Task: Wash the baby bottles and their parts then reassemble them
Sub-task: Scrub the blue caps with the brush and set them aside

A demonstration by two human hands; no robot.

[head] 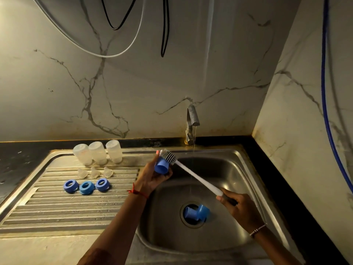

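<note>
Right grip (pixel 236 205) curled tight round the dark end of the brush (pixel 198 178), white shaft running up-left. Just beyond it, two blue caps (pixel 204 212) lie on the sink (pixel 238 169) drain, touching. Left grip (pixel 150 178) holds a third cap (pixel 161 167) over the sink's left edge, open mouth toward camera; bristle head (pixel 168 156) sits against its upper side. On the drainboard (pixel 57 207): three blue rings (pixel 87 187) in a row, three clear nipples (pixel 95 172) behind them, then three clear bottles (pixel 97 153) upside down. Tap (pixel 192 121) running, thin stream into the sink.
</note>
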